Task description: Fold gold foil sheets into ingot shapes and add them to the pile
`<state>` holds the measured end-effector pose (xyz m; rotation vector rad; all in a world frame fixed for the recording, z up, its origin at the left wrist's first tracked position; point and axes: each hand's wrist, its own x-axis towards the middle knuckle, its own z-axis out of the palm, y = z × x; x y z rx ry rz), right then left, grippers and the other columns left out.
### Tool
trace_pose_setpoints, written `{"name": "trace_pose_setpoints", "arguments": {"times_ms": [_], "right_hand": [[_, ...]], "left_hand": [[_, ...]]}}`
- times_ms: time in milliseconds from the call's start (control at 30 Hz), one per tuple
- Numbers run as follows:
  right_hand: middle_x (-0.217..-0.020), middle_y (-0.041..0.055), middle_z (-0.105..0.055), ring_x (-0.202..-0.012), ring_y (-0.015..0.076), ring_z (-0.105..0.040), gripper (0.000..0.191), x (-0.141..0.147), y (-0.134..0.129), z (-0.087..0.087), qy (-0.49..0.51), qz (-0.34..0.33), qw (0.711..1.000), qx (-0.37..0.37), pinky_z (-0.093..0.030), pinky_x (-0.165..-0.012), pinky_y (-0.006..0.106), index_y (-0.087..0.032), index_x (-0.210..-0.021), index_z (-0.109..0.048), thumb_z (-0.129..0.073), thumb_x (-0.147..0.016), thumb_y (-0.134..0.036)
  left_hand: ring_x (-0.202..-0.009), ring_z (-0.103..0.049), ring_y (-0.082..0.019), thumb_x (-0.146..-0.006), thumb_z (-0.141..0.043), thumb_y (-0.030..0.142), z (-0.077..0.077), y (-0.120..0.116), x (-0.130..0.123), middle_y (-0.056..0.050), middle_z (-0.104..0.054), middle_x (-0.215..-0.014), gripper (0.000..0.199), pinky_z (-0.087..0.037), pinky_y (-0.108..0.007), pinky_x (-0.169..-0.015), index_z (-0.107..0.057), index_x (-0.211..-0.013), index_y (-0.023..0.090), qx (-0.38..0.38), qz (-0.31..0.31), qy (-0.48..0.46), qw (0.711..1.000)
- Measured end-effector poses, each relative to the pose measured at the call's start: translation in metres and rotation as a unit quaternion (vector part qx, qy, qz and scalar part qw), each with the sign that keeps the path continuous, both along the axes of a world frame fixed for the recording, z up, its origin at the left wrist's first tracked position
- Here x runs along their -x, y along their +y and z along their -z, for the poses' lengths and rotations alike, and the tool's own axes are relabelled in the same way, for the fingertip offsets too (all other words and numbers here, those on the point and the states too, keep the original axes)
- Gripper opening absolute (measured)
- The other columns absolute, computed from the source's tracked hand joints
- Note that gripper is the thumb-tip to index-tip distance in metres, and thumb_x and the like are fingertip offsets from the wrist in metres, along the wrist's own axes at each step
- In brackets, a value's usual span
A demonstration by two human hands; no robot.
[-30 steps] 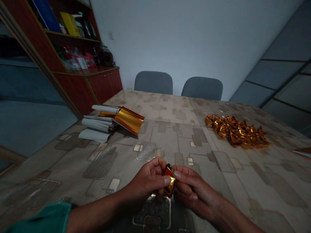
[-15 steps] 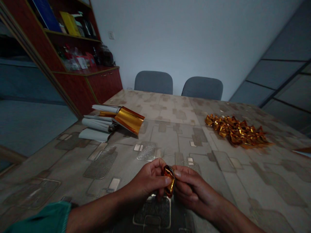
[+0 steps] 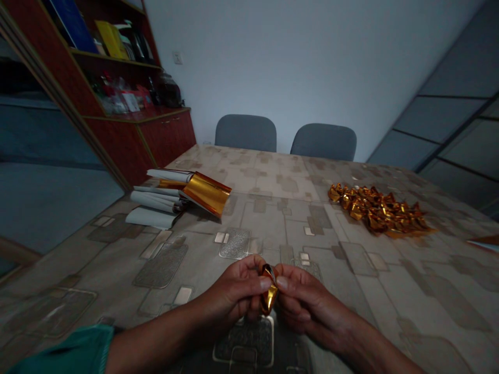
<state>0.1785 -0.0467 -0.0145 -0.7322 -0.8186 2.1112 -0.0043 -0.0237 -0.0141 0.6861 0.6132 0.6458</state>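
at the near edge of the patterned table [image 3: 273,218], both bare hands meet over a small gold foil twist [image 3: 268,297], which is held in the air just above the tabletop. the left hand [image 3: 234,293] is closed on one side of it, fingers curled and thumb pressed along the foil. the right hand [image 3: 307,306] is closed on the other side in the same way, its thumb coming in to meet the left thumb. whatever the foil may wrap is hidden by the fingers, so i cannot tell if it holds anything.

the twist looks very light, thin and soft, and likely to dent or crease under slight pressure. its shiny surface may also slip a little. the folded edges look like the safest place to take hold, pinched between thumb and finger pads rather than squeezed across the middle.

well ahead and to the left lie pale rolled sheets [image 3: 150,217], with a gold foil sheet [image 3: 207,194] resting on them. well to the right sits a heap of crumpled gold pieces [image 3: 378,212]. beyond the table stand two grey chairs [image 3: 245,132] and a red-brown cabinet [image 3: 167,135]. a green sleeve [image 3: 62,350] shows at the left forearm.
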Motion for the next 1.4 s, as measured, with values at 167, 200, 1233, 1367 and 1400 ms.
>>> {"name": "trace_pose_setpoints", "arguments": {"times_ms": [167,200,1233,1367,1400], "right_hand": [[-0.048,-0.0115,-0.043,-0.040,0.0043,-0.025,0.030,-0.001,0.002,-0.003,0.007,0.003,1.000,0.014,-0.028,-0.040,0.016,-0.017,-0.080,-0.059,-0.080,-0.084,-0.038],[-0.049,-0.0115,-0.043,-0.041,0.0042,-0.024,0.029,-0.001,0.002,-0.003,0.008,0.005,1.000,0.016,-0.028,-0.041,0.016,-0.017,-0.081,-0.059,-0.081,-0.083,-0.037],[-0.047,-0.0130,-0.033,-0.042,0.0040,-0.016,0.033,-0.010,0.006,-0.006,-0.038,0.024,0.999,0.017,-0.019,-0.039,0.017,-0.017,-0.075,-0.059,-0.079,-0.084,-0.041],[-0.045,-0.0124,-0.032,-0.041,0.0045,-0.017,0.037,-0.008,0.007,-0.003,-0.035,0.074,0.997,0.013,-0.023,-0.040,0.018,-0.016,-0.071,-0.061,-0.076,-0.086,-0.046],[-0.046,-0.0112,-0.037,-0.041,0.0048,-0.021,0.035,-0.007,0.006,-0.004,-0.036,0.094,0.995,0.018,-0.026,-0.041,0.018,-0.016,-0.073,-0.063,-0.077,-0.085,-0.046]], "left_hand": [[-0.052,-0.052,-0.005,-0.072,-0.087,0.038,-0.003,0.004,0.005,0.001,-0.064,-0.076,0.044,-0.036,-0.016,-0.047,-0.054,-0.094,0.019,0.004,0.028,-0.012,1.000],[-0.050,-0.051,-0.005,-0.073,-0.087,0.038,-0.003,0.005,0.006,0.002,-0.064,-0.076,0.045,-0.034,-0.015,-0.045,-0.053,-0.095,0.019,-0.006,0.029,-0.009,1.000],[-0.081,-0.060,-0.014,-0.079,-0.084,0.035,-0.004,0.015,0.012,-0.001,-0.066,-0.089,0.035,-0.044,-0.025,-0.073,-0.065,-0.103,0.018,-0.199,0.035,0.044,0.978],[-0.068,-0.058,-0.011,-0.077,-0.085,0.038,-0.002,0.013,0.009,0.001,-0.064,-0.083,0.039,-0.045,-0.021,-0.061,-0.061,-0.102,0.019,-0.171,0.001,0.048,0.984],[-0.064,-0.057,-0.010,-0.077,-0.085,0.039,-0.002,0.013,0.008,0.001,-0.064,-0.083,0.041,-0.045,-0.021,-0.059,-0.061,-0.103,0.019,-0.160,-0.022,0.053,0.985]]}}
